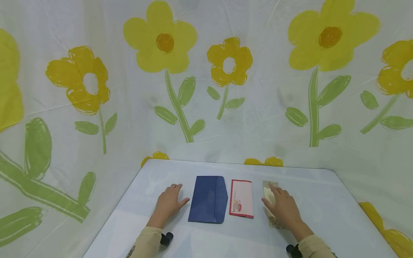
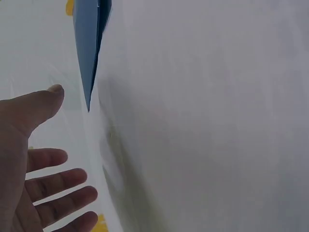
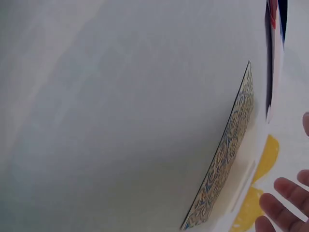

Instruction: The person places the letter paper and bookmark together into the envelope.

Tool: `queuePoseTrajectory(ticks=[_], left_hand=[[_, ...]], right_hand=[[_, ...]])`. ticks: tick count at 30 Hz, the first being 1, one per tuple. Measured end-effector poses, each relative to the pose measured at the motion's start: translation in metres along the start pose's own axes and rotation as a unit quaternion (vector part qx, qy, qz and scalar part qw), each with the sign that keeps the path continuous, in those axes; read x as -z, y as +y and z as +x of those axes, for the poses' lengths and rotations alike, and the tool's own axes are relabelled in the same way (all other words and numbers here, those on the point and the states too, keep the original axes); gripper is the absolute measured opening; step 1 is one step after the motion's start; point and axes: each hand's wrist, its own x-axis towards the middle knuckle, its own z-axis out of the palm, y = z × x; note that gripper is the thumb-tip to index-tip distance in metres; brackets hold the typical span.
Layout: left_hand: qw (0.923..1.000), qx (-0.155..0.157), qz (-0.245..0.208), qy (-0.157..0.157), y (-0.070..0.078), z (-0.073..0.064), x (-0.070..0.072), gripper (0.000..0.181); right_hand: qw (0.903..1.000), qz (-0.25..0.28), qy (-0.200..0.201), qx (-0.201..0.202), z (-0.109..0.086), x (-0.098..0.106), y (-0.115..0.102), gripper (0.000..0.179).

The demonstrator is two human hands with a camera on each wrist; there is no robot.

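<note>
Blue envelope [image 1: 204, 200] | left grip [image 1: 169, 202] spread beside it | right grip [image 1: 285, 207] spread over patterned card [image 3: 227, 154]

Soft, even light fills the head view, casting faint shadows near the left hand [image 1: 168, 204] and right hand [image 1: 285, 208] on a pale bench [image 1: 238, 240], while printed flowers [image 1: 9, 89] stretch toward the frame's edges. Both wrist views are dimmer and greyer, a soft-edged shadow streaking the left wrist's, the right wrist's darkening toward its upper left corner.
</note>
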Motion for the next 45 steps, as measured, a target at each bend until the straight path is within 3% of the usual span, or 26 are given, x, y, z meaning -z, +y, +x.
queuePoseTrajectory(ticks=[6,11,21,30,45], left_hand=[[0.9999,-0.012,0.006,-0.004,0.004,0.000,0.001,0.053],[0.9999,-0.014,0.009,-0.003,0.007,0.000,0.001,0.050],[0.9997,-0.020,0.010,-0.011,0.015,0.004,-0.001,0.049],[0.9992,-0.011,0.005,-0.037,0.024,0.007,0.001,0.050],[0.9992,-0.019,0.004,-0.035,0.034,0.009,0.000,0.059]], right_hand=[[0.9994,0.015,-0.026,-0.017,0.003,-0.005,-0.005,0.069],[0.9984,0.014,-0.046,-0.031,0.005,-0.007,-0.013,0.067],[0.9989,0.014,-0.039,-0.019,0.005,-0.009,-0.022,0.064],[0.9984,0.018,-0.046,-0.027,0.009,-0.015,-0.032,0.065],[0.9981,0.026,-0.049,-0.027,0.010,-0.018,-0.048,0.068]])
